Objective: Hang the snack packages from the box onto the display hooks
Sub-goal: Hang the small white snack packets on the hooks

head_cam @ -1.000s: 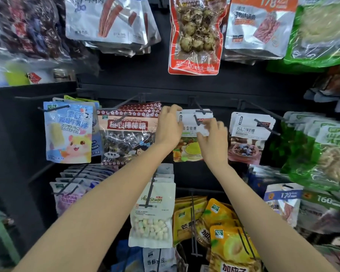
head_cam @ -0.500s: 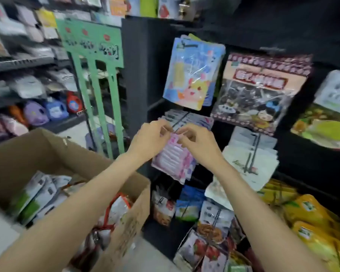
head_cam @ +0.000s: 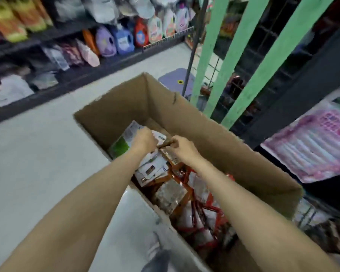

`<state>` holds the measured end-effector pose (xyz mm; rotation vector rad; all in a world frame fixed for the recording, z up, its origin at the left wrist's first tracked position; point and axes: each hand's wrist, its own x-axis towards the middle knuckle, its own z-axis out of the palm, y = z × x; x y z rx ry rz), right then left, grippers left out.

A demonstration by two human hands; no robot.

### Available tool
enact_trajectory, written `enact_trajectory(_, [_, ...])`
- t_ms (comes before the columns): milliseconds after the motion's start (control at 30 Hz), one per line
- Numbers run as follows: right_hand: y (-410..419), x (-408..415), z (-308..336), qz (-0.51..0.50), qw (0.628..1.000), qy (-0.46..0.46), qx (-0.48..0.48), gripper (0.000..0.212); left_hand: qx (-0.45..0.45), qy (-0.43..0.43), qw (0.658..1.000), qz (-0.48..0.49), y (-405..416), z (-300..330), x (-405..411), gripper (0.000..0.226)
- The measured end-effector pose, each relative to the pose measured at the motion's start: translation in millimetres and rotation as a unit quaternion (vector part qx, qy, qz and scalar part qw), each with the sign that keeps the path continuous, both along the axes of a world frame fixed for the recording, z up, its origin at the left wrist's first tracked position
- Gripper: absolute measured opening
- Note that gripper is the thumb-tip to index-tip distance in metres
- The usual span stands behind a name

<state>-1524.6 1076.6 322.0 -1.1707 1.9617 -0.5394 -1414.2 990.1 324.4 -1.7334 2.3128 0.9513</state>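
Near the centre of the frame the left hand curls its fingers over a white-and-green snack package; the right hand pinches the top edge of a brown package. Both packages lie inside the cardboard box. They look light, thin and crinkly — probably slippery film — so the stiff top edge seems the best place to hold. More red and white packs fill the box below.

Both hands pinching snack packages inside cardboard box.
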Motion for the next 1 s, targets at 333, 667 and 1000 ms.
enact_trajectory(333, [-63, 39, -57, 0.02, 0.996, -0.063, 0.067, 0.041, 0.064, -0.106, 0.992, -0.038, -57, -58, 23, 0.041])
enact_trajectory(667, [-69, 31, -48, -0.105, 0.994, 0.007, 0.041, 0.035, -0.04, -0.103, 0.989, -0.094, -56, -21, 17, 0.033])
enact_trajectory(1000, [-58, 0, 55, -0.249, 0.94, -0.16, -0.168, 0.071, -0.068, 0.213, 0.971, -0.089, -58, 80, 17, 0.028])
